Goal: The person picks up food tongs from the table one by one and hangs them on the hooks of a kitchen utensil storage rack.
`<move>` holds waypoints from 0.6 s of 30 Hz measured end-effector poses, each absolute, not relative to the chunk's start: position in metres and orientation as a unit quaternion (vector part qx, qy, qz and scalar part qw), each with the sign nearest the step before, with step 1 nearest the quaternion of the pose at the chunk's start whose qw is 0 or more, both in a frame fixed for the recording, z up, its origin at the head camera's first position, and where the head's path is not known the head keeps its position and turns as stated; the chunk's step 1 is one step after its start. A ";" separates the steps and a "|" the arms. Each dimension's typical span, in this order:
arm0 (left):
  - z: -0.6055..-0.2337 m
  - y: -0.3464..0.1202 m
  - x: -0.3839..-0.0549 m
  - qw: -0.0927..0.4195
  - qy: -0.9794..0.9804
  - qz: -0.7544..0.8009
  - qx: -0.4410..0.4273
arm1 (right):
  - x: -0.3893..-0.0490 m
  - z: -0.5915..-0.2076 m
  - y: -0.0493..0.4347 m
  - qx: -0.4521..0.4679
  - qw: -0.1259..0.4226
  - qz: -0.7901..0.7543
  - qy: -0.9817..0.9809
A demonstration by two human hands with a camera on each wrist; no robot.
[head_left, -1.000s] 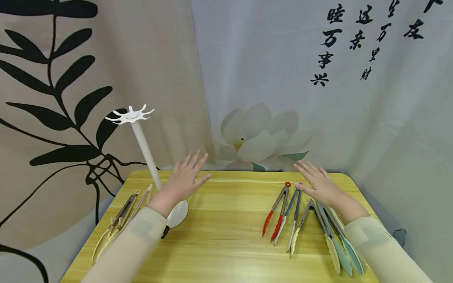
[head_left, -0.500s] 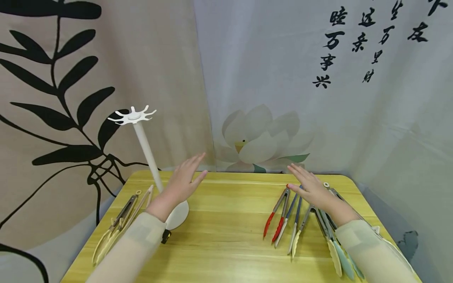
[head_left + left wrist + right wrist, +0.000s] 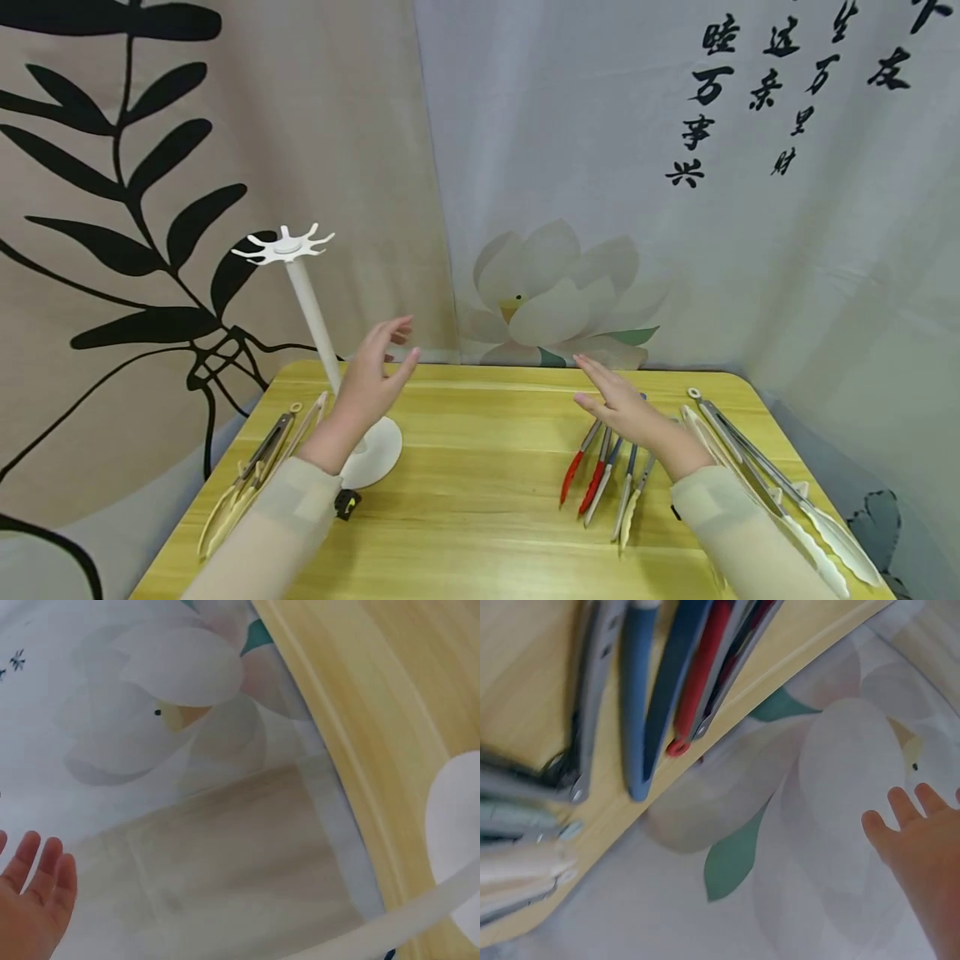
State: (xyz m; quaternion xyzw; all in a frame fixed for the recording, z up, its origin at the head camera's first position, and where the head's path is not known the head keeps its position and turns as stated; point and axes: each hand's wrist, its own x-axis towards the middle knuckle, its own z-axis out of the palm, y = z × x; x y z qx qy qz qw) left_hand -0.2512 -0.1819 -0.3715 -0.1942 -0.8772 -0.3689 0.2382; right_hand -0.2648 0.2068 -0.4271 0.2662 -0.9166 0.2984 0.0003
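Note:
My left hand is raised in front of the white stand, its fingers loosely bent and holding nothing. The stand has a round base and a ring of hooks at its top. Over the upper ends of several tongs hovers my right hand, empty, with straight fingers. Below it are red-tipped tongs, blue-handled tongs and cream-tipped tongs. The left wrist view shows the left hand at its lower corner; the right wrist view shows the right hand at its edge.
Several pale-tipped tongs lie along the left of the wooden table. Longer tongs lie along the right side, partly behind the sleeve. A small black-and-yellow object sits near the stand's base. A printed curtain hangs behind.
The right hand has moved left, uncovering the long tongs at the right and covering the tops of the nearer ones. The left hand has shifted slightly left, and its fingers have bent.

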 end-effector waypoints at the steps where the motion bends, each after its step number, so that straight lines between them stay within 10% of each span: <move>1: -0.370 -0.183 -0.251 0.246 -0.870 -0.382 -0.194 | -0.265 -0.427 0.203 0.264 -0.004 0.306 -0.915; 18: -0.343 -0.198 -0.227 0.417 -0.775 -0.445 -0.167 | -0.270 -0.437 0.127 0.257 -0.093 0.414 -0.869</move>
